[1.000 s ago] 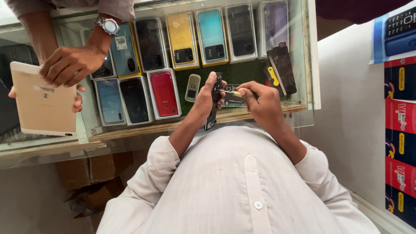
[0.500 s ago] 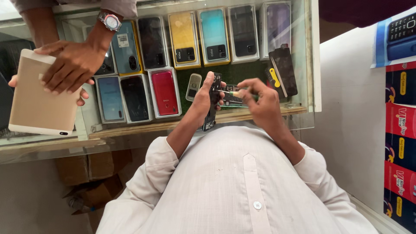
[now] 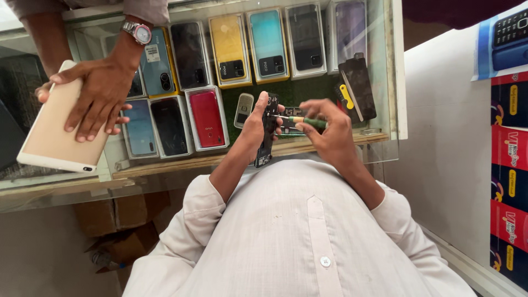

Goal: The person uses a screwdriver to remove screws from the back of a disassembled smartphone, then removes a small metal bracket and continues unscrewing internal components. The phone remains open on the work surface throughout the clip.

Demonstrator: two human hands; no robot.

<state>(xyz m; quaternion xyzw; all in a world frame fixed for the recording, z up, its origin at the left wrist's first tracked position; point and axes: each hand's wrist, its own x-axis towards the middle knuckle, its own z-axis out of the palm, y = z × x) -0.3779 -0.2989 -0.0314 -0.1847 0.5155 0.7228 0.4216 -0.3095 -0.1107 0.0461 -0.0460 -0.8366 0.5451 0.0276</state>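
Note:
My left hand point(image 3: 254, 122) grips a black phone point(image 3: 267, 136) upright on its edge above the glass counter. My right hand point(image 3: 328, 132) holds a green-handled screwdriver point(image 3: 301, 120) whose tip points left at the phone's upper part. Both hands are just in front of my white shirt point(image 3: 297, 231). Below them, under the glass, lies a small grey keypad phone point(image 3: 242, 110) on green felt.
Across the glass counter point(image 3: 385, 82) another person's hands, one with a wristwatch point(image 3: 137, 33), hold a gold tablet point(image 3: 58, 129). Several boxed phones in colours fill the display point(image 3: 231, 49). A black screen panel point(image 3: 358, 88) lies at right. Stacked boxes point(image 3: 509, 165) line the right wall.
The other person's tablet has shifted and tilted, the hand now spread over its back. My hands keep their hold on phone and screwdriver with little movement.

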